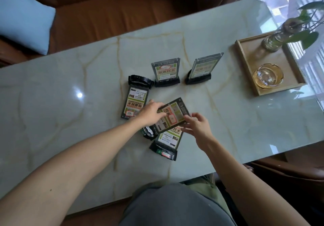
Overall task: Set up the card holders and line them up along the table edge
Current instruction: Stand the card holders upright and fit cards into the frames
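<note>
Long marble table (pixel 228 120), veined, running between two brown sofas. Wooden tray (pixel 245 64) toward the right end, keeping a glass ashtray (pixel 268 76) and a plant vase (pixel 273 40) clear of the work.

Two card holders already upright near the middle, toward the far edge: one (pixel 165 72) facing the near edge, another (pixel 203 68) just to its right, turned slightly. Not yet in a tidy row along any edge.

Three more down flat. One (pixel 134 101) left of the hands, base toward the far edge. One (pixel 169 140) nearer the near edge, partly covered. A third (pixel 172 116) lifted and tilted above it, base end low at the left.

Left hand (pixel 150 111) clamped on that raised holder's left side; right hand (pixel 196 122) pinching its right edge. Two-sided hold probably for swinging the panel upright onto its base.
</note>
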{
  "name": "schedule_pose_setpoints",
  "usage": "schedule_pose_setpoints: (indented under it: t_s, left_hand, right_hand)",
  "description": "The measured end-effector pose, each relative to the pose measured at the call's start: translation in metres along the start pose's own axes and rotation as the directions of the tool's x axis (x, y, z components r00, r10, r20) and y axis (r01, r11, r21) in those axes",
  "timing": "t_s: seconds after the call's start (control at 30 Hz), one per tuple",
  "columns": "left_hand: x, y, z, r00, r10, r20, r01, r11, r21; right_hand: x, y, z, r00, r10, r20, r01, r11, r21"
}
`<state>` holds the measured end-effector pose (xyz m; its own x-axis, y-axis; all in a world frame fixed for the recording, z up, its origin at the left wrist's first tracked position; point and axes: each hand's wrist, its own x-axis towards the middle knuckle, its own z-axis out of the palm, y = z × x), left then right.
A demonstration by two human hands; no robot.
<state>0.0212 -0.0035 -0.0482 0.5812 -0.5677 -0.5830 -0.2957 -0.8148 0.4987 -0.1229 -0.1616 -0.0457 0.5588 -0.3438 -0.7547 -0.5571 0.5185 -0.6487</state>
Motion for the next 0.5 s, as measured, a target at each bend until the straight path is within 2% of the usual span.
schedule_pose_setpoints:
  t_s: [0.07,0.2,0.3,0.4,0.5]
  left_hand:
    - [0.000,0.002,-0.016,0.999,0.036,-0.039,-0.040,0.992,-0.121]
    - [0.002,0.022,-0.043,0.985,0.098,-0.139,-0.125,0.972,-0.201]
    - [0.006,0.045,-0.049,0.969,0.131,-0.207,-0.179,0.955,-0.235]
    - [0.014,0.068,-0.045,0.962,0.140,-0.234,-0.196,0.951,-0.237]
    - [0.025,0.089,-0.034,0.954,0.134,-0.269,-0.201,0.950,-0.239]
  right_hand:
    - [0.001,-0.018,0.000,0.996,-0.085,0.027,0.085,0.996,-0.006]
    - [0.009,-0.058,-0.006,0.972,-0.233,0.039,0.234,0.972,-0.012]
    - [0.013,-0.085,-0.018,0.928,-0.370,0.046,0.372,0.928,-0.037]
    - [0.016,-0.103,-0.034,0.872,-0.489,0.028,0.486,0.855,-0.183]
    - [0.021,-0.111,-0.052,0.822,-0.570,-0.008,0.530,0.770,-0.355]
